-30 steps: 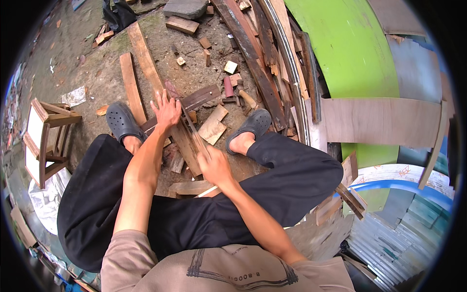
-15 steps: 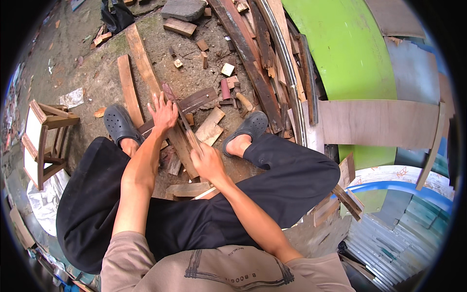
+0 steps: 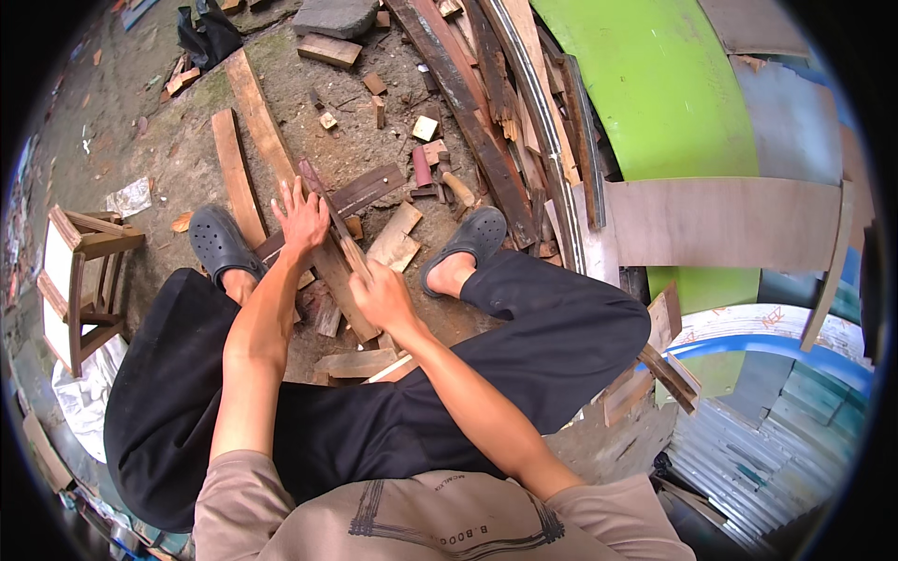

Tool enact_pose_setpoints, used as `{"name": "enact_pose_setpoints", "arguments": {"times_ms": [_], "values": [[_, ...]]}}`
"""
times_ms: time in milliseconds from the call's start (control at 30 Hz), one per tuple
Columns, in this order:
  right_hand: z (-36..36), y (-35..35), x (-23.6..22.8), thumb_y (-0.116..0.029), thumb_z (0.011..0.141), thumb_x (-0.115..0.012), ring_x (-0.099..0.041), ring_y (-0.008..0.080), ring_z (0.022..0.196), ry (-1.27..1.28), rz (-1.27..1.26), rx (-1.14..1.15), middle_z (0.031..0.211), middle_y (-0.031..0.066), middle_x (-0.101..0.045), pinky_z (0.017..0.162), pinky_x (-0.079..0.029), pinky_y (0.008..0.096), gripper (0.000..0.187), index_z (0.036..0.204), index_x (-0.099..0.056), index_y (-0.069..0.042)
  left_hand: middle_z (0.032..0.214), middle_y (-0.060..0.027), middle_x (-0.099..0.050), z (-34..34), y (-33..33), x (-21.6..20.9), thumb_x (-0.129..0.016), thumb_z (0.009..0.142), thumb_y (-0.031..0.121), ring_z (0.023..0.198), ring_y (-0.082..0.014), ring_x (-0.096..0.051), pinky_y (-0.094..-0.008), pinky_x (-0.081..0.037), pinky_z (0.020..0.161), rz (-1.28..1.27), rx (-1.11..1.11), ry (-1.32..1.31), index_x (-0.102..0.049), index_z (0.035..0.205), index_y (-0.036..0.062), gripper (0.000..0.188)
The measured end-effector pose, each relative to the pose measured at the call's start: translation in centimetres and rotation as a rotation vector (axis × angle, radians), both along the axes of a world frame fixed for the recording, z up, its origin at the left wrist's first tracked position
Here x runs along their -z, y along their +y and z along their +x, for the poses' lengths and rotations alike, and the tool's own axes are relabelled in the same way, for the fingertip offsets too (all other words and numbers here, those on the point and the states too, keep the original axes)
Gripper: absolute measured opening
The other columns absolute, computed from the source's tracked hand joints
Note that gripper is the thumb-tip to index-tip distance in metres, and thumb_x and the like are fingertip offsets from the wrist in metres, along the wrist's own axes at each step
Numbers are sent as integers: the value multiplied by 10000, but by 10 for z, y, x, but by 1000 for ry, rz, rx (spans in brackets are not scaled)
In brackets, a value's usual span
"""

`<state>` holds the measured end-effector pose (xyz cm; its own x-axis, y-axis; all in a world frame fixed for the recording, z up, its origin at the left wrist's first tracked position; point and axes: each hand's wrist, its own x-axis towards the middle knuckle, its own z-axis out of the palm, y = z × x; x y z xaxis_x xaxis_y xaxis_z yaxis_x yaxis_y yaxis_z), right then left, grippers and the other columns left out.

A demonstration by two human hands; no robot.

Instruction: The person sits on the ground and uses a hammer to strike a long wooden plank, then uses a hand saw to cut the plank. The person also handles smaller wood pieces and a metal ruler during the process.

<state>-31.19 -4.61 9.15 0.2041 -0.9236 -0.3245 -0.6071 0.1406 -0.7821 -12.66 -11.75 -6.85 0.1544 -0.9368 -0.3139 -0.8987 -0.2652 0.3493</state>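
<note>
A long wooden plank (image 3: 267, 110) runs away from me between my feet, over a darker crosswise board (image 3: 371, 190). My left hand (image 3: 304, 222) lies on the plank, fingers stretched and spread, pressing near the crossing. The fingers of my right hand (image 3: 382, 292) are wrapped round a long, narrow tool (image 3: 348, 249) with a pale wooden handle and a reddish-brown blade-like part. It lies along the plank's right side, its far end beside my left fingers. Seen edge-on, its exact kind is unclear. A shorter plank (image 3: 236, 173) lies to the left.
Wood offcuts (image 3: 397, 238) and a wooden handle-like piece (image 3: 457, 189) lie between my dark clogs (image 3: 477, 234). Long dark timbers (image 3: 468, 103) and a green panel (image 3: 645, 89) stand right. A small wooden frame with white panels (image 3: 79, 280) is left. A stone slab (image 3: 334, 16) sits far ahead.
The whole view has shifted slightly. My right hand and the tool have slid a little forward along the plank. My left hand stays spread on it.
</note>
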Motion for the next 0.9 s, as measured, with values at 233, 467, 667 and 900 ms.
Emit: {"name": "enact_pose_setpoints", "arguments": {"times_ms": [233,467,667,900], "values": [[-25,47,-73,-252,892,-562,-621,503,785,40,138,-15,808,323,-632,734,-488,557,292,870,-586,38,1611,-200,-180,7,7,6,-366,1000,409,1500,-423,-62,-643,-17,1164,45,-57,-1,-526,1235,4,495],[9,2,-8,-272,878,-574,-621,513,817,59,75,32,809,341,-620,731,-492,539,332,838,-588,57,1603,-205,-196,3,6,14,-372,999,434,1503,-402,-75,-623,-51,1174,-14,-34,-37,-425,1372,1,574],[35,-36,-20,-343,872,-610,-680,452,789,119,188,135,803,299,-673,738,-532,497,389,946,-588,39,1624,-224,-110,19,38,-6,-409,958,546,1514,-380,-36,-603,-26,1185,79,-58,73,-230,1544,79,769],[30,-25,-21,-191,917,-648,-667,476,899,-69,-138,-204,1107,281,-669,750,-526,484,703,1529,-304,-159,1631,-213,110,8,30,-40,-648,686,787,1497,-403,141,-663,58,1141,483,-60,75,115,1576,206,1309]]}}
